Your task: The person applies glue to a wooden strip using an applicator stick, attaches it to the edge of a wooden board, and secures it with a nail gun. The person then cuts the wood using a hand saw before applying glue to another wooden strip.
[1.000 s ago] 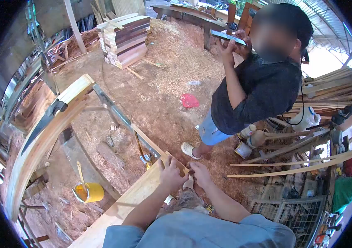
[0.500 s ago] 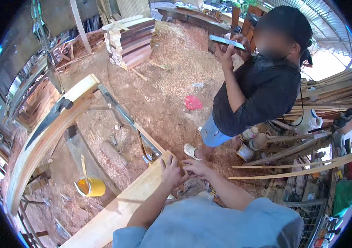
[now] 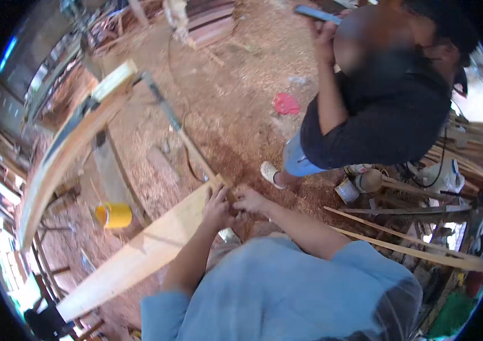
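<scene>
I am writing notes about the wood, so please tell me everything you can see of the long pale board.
The long pale board looks like bare wood, with one broad, smooth-looking face. It slants from the lower left up to the person's hands, narrowing toward its lower-left end, beside a black object. The left hand rests at its other end; whether the right hand touches it is unclear.

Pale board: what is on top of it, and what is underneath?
At one end of the pale board, the left hand rests on top. Whatever lies directly underneath is covered and cannot be seen.
</scene>
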A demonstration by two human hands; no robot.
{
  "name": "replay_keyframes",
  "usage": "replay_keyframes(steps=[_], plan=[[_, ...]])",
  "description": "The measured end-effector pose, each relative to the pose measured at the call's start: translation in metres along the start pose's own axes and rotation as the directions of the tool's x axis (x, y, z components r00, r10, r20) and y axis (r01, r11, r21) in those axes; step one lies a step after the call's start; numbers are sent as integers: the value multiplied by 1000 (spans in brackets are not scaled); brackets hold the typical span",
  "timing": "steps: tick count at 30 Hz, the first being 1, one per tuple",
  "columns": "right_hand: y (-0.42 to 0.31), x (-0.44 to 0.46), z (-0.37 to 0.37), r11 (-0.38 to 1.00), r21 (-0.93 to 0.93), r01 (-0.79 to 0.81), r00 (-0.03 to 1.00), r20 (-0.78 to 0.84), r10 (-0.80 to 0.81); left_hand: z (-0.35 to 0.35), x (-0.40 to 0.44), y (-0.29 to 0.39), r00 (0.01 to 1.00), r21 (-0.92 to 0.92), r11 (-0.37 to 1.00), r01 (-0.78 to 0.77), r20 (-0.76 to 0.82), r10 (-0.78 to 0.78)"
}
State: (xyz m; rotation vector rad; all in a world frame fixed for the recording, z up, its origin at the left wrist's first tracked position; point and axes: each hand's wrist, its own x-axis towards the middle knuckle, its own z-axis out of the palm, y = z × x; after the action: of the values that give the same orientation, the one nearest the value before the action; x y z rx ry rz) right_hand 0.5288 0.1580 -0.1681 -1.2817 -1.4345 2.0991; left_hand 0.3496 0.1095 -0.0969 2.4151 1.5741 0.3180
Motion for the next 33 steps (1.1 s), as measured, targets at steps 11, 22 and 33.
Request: replay_keyframes(steps=[11,22,33], plan=[[-63,-15,3,774,-626,95,994,19,-107,-7,1,-1,997,-73,996,55,-55,-59],[-55,4,-12,989,-141,35,953,302,9,-9,-8,6,991,-64,989,136,15,-136],[-60,16,-29,955,-215,-203,918,298,262,4,-16,9,993,-120,988,97,79,-87]])
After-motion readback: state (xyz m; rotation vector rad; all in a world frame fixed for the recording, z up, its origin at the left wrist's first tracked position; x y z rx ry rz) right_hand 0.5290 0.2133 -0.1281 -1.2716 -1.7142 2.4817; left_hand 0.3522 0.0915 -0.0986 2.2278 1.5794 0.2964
